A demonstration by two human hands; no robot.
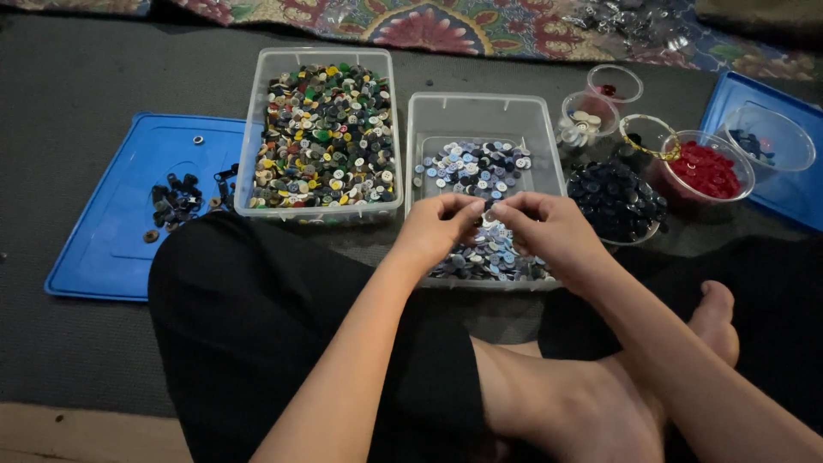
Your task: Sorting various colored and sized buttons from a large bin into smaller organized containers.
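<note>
My left hand (pixel 435 228) and my right hand (pixel 549 230) meet fingertip to fingertip over a clear plastic tub (pixel 477 107) of blue, grey and white buttons (pixel 471 168). Both pinch at something small between them, likely a button, too small to make out. To the left stands a second clear tub (pixel 322 57) filled with mixed-colour buttons (pixel 326 137). I sit cross-legged, my legs in black and a bare foot in front of the tubs.
A blue lid (pixel 120 214) with several dark buttons lies at left. At right stand a bowl of dark blue buttons (pixel 617 201), a bowl of red buttons (pixel 705 170), small clear cups (pixel 588 120) and another blue lid (pixel 737 94). A patterned cloth (pixel 446 21) borders the grey mat.
</note>
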